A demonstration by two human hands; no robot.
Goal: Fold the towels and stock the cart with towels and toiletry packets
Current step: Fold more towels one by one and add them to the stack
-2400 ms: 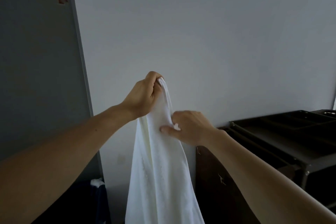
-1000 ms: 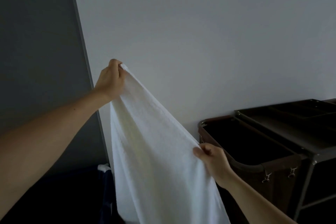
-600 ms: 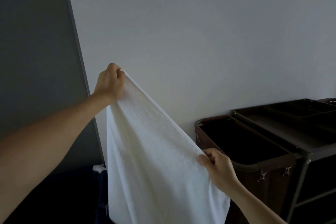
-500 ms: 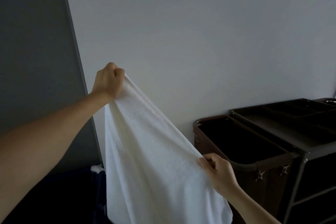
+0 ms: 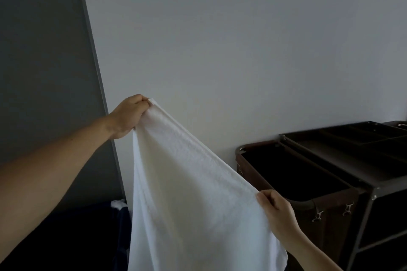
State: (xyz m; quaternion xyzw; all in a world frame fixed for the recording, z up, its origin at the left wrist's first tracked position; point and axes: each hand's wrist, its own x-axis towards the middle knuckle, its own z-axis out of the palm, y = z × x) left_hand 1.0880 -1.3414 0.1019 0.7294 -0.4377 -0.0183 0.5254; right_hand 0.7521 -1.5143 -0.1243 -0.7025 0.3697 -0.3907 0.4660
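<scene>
White towel (image 5: pixel 187 193) hangs before pale wall (image 5: pixel 220 39) — dark cart (image 5: pixel 361 160) at right

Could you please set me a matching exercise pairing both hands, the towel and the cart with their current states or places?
1 left hand
2 right hand
3 towel
4 cart

A dark, standing at the right by the wall
B grips the towel's raised corner
C white, hanging stretched between both hands
D pinches the towel's edge lower down

Pairs: 1-B, 2-D, 3-C, 4-A
</scene>
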